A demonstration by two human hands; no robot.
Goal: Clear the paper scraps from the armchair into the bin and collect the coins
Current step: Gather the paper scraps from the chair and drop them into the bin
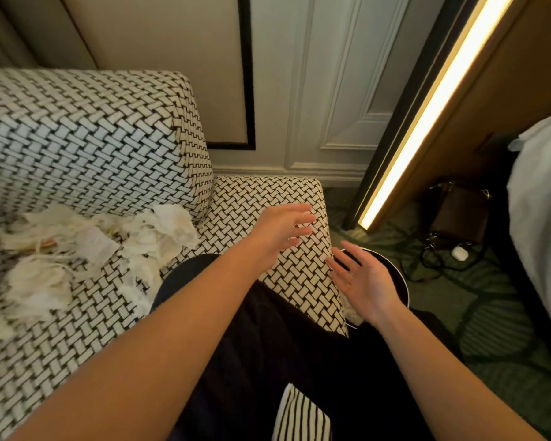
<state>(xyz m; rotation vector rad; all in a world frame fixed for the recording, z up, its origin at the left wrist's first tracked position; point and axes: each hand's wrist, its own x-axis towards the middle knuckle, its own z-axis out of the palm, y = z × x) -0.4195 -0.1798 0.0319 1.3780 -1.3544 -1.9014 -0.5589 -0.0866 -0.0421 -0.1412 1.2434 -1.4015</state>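
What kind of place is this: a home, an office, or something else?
Most likely a hotel room, though a furnished bedroom is possible. A woven-pattern armchair stands against a panelled wall, white bedding shows at the right edge, and a lit strip lamp runs along a wooden panel.

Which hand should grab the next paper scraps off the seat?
Likely left. The left hand is open over the armrest, nearer the paper scraps; the right hand, also open, is farther off, above the bin.

one armchair [77, 138], one bin [399, 278], one left hand [280, 229], one right hand [365, 283], one brown bag [462, 213], one heap of paper scraps [93, 243]
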